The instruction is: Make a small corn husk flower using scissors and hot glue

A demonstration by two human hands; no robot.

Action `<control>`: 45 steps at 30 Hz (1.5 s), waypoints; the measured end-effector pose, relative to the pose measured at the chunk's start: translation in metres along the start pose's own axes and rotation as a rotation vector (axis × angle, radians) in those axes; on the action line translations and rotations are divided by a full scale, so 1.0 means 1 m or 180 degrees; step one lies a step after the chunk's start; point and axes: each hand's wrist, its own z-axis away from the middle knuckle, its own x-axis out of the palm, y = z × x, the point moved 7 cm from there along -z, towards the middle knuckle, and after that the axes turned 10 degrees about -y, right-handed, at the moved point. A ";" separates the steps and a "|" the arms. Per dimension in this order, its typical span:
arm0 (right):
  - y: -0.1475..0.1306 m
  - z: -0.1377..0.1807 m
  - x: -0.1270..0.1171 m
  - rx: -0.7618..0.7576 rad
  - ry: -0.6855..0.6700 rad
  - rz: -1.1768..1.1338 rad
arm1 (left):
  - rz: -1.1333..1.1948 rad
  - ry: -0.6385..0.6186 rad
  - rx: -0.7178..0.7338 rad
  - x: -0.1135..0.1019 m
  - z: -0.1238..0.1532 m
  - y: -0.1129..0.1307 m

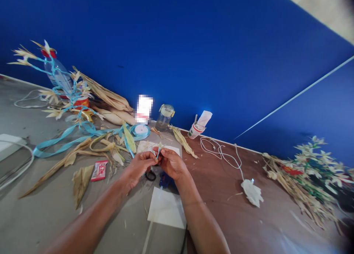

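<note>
A small pale corn-husk flower [160, 145] with a light-blue ribbon stem [158, 153] stands up between my two hands. My right hand [173, 164] has its fingers closed on the flower's base. Pinched close beside it, my left hand [141, 166] grips the blue ribbon; the fingertips partly cover the spot. Below the hands a black scissor handle [151, 176] shows. A dark blue glue gun [166, 180] lies partly hidden under my right wrist. White paper [167, 208] rests beneath, and a roll of blue ribbon [141, 130] lies beyond my left hand.
Left are dried husks [80, 150], a red packet [99, 170] and a bottle [59, 77] behind blue-stemmed husk flowers [70, 95]. A glass jar [165, 117], a paper cup [195, 129] and a white cable [225, 154] line the wall. Right lies a husk-flower bunch [315, 169].
</note>
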 end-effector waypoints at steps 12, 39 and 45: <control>-0.001 -0.001 -0.008 -0.0285 0.0451 -0.0117 | -0.0424 0.0025 0.0043 0.005 0.001 0.001; 0.004 -0.002 -0.010 -0.0166 0.0466 0.0075 | -0.0345 0.0053 -0.0016 0.003 0.000 -0.005; 0.005 -0.001 -0.014 -0.0243 0.0777 0.0302 | -0.0788 0.0188 0.0203 0.001 -0.003 -0.003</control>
